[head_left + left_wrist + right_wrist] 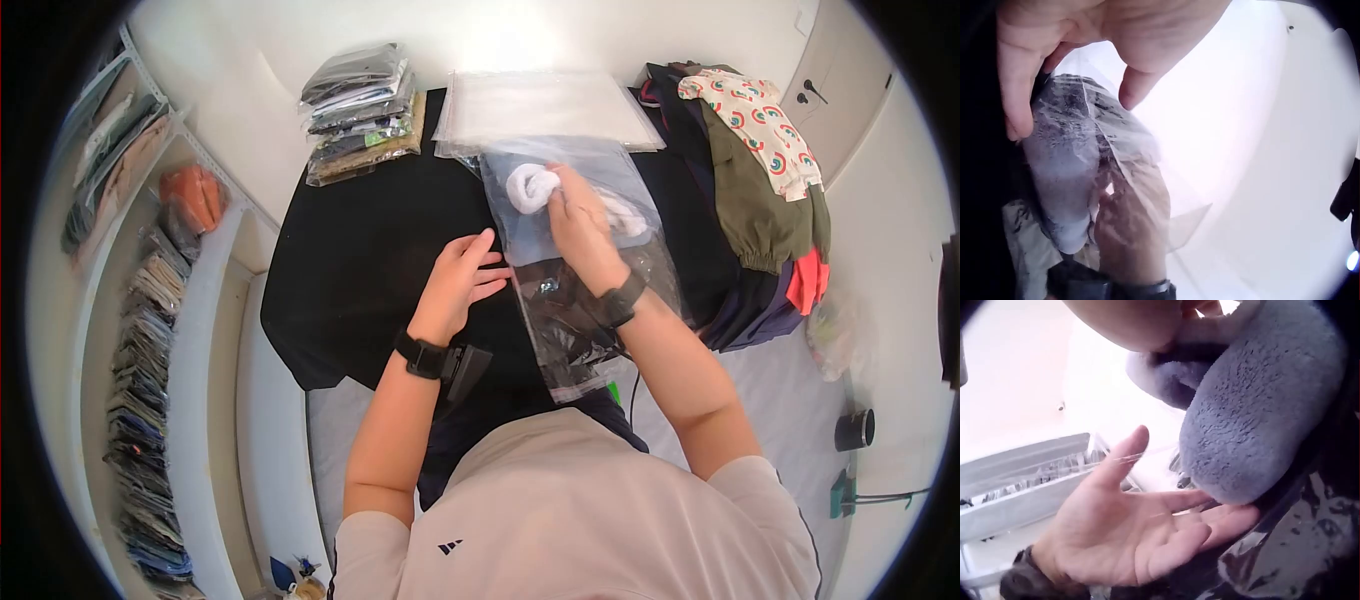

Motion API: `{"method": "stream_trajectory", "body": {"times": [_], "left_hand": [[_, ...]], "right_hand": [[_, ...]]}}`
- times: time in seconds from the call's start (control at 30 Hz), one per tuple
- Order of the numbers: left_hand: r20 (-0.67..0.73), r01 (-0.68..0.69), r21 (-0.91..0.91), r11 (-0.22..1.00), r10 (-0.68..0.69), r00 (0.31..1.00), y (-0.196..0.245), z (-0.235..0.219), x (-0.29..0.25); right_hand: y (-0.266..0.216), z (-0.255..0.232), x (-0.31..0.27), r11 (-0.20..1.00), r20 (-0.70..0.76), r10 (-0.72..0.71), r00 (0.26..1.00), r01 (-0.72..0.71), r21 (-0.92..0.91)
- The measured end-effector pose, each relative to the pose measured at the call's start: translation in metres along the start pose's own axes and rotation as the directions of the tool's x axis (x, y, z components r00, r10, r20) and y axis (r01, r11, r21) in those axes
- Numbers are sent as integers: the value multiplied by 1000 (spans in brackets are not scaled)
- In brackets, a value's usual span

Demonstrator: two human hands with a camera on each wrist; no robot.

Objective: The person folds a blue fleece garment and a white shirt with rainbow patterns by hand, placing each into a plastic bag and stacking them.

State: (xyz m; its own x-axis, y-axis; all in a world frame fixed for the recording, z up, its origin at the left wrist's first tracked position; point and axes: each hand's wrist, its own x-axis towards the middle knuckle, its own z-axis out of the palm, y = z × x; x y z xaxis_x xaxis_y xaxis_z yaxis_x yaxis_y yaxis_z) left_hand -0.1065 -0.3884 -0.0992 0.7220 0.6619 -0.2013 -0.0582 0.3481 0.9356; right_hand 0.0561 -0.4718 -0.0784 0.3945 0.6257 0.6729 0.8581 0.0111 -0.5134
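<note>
A clear plastic bag (570,320) lies over the front of the black-covered table, with a folded blue cloth (530,236) showing at its upper part. On that cloth, my right hand (585,225) holds a white fluffy roll (527,190), which appears grey-blue in the right wrist view, where its thick plush (1254,412) hangs below the hand. Clear film overlaps my right hand in the left wrist view. Left of the bag's edge is my left hand (462,275), its fingers spread and holding nothing. Its palm shows beneath the plush in the right wrist view.
A pile of flat clear bags (545,110) lies at the back. Bagged folded clothes (362,120) are stacked left of it on the black cloth (370,270). Loose clothes (740,190) drape over the right edge. Shelves at far left hold more bagged clothes (150,400).
</note>
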Motion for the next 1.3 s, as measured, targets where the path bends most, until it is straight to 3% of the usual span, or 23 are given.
{"method": "stream_trajectory", "body": {"times": [0.03, 0.1, 0.17, 0.37, 0.5, 0.57, 0.7, 0.77, 0.9, 0.97, 1.03, 1.1, 1.13, 1.2, 1.3], "left_hand": [[24, 27, -9, 1000, -27, 999, 2, 5, 3], [50, 60, -21, 998, -59, 997, 6, 16, 6], [42, 32, 98, 995, -36, 998, 10, 27, 7], [-26, 34, 165, 986, -31, 999, 3, 36, 17], [-15, 20, 185, 983, -17, 1000, 3, 34, 16], [-23, 7, 168, 986, -3, 1000, -1, 35, 17], [-94, -4, 152, 988, 18, 995, -7, 34, 19], [-85, -6, 103, 995, 15, 996, -7, 34, 17], [10, -14, -59, 998, 15, 1000, -12, 23, 21], [13, -13, -61, 998, 14, 1000, -13, 26, 19], [-44, -35, 56, 998, 37, 998, -3, 36, 10], [-39, -35, 69, 997, 37, 999, -3, 36, 9], [-41, -28, 80, 996, 31, 999, -3, 36, 9], [-35, -34, 82, 996, 37, 999, -4, 36, 11], [-29, -46, 93, 995, 48, 998, -7, 36, 12]], "right_hand": [[1, -1, 0, 1000, -54, 0, 999, -1, -17], [4, -3, -1, 992, -15, -42, 999, 40, -120], [1, -6, -4, 955, 20, -110, 994, 112, -275], [-3, -22, -4, 989, 202, 11, 979, 19, -147], [8, -26, -1, 975, 241, 23, 970, 31, -218], [9, -36, 3, 864, 364, -7, 931, 189, -466], [9, -40, 1, 843, 319, -34, 947, 199, -500], [12, -37, -11, 704, 349, -288, 891, 445, -554], [-17, -35, -31, 814, 441, -222, 869, 415, -407], [-15, -28, -41, 841, 433, -239, 869, 408, -356], [-16, -31, -43, 835, 421, -252, 872, 415, -360], [-14, -37, -42, 913, 281, -258, 924, 328, -242], [-14, -42, -43, 912, 282, -258, 924, 329, -245], [-18, -53, -47, 905, 74, -16, 997, 46, -424], [-6, -55, -46, 852, 82, 37, 996, 12, -523]]}}
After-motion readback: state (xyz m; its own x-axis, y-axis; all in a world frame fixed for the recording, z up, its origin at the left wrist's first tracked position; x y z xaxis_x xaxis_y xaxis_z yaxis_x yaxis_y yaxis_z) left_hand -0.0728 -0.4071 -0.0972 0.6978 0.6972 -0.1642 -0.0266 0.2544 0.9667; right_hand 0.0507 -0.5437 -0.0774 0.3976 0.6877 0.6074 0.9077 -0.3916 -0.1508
